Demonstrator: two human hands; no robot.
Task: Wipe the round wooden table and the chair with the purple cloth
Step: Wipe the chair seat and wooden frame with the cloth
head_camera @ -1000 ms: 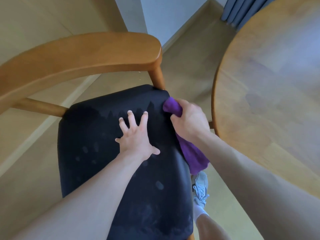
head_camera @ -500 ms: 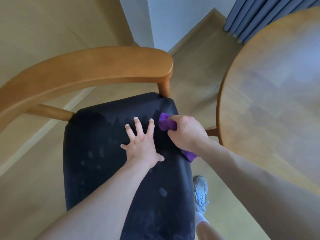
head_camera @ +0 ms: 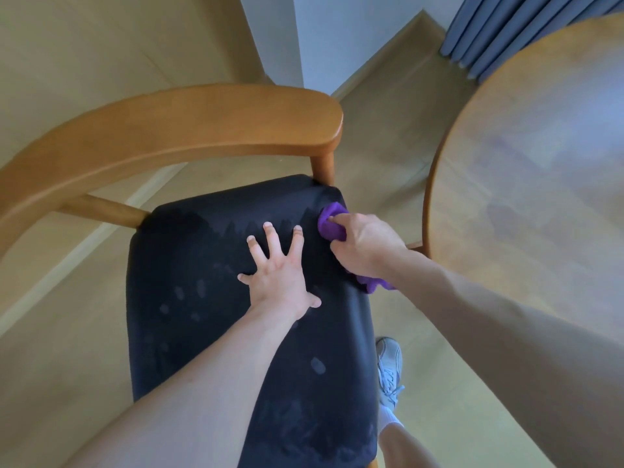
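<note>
A wooden chair with a curved backrest (head_camera: 189,130) and a black seat (head_camera: 209,298) fills the middle of the view. My left hand (head_camera: 280,271) lies flat on the seat with its fingers spread. My right hand (head_camera: 364,244) grips the bunched purple cloth (head_camera: 329,222) against the seat's far right corner; a tail of the cloth (head_camera: 371,283) shows under my wrist. The round wooden table (head_camera: 526,204) stands to the right, its top bearing faint damp smears. The seat shows darker damp streaks and finger marks.
Light wooden floor surrounds the chair. A grey-blue curtain (head_camera: 506,32) hangs at the upper right, beside a pale wall corner (head_camera: 317,35). My white sneaker (head_camera: 390,369) stands on the floor between the chair and the table.
My right hand slid the cloth from the seat's right edge in over the far right corner, and less of it hangs down. My left hand stayed pressed on the seat.
</note>
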